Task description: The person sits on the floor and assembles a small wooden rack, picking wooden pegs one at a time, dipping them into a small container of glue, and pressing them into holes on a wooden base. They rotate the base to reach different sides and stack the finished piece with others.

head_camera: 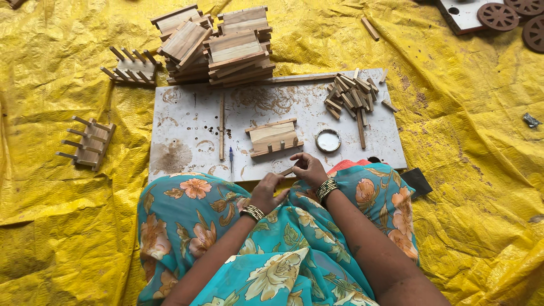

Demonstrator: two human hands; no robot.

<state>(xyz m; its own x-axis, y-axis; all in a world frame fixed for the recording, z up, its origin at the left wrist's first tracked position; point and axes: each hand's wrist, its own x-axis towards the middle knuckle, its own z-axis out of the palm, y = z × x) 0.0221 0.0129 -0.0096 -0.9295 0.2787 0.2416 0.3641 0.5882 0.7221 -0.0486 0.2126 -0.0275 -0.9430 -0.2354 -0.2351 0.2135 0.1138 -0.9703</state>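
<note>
My right hand (309, 168) pinches a small wooden peg (287, 170) at the near edge of the white work board (187, 122). My left hand (266, 192) rests curled beside it over my lap, its fingertips close to the peg. Just beyond my hands, a small wooden slatted piece (274, 136) lies on the board. To its right stands a round shallow tin (328, 140). At the board's far right lies a heap of short wooden pegs (349, 95).
Stacks of wooden slatted pieces (218, 45) stand behind the board. Two pegged wooden pieces (88, 144) (131, 67) lie left on the yellow tarp (476, 170). A thin stick (221, 126) and a blue pen (231, 156) lie on the board. Brown wooden wheels (497, 16) lie at top right.
</note>
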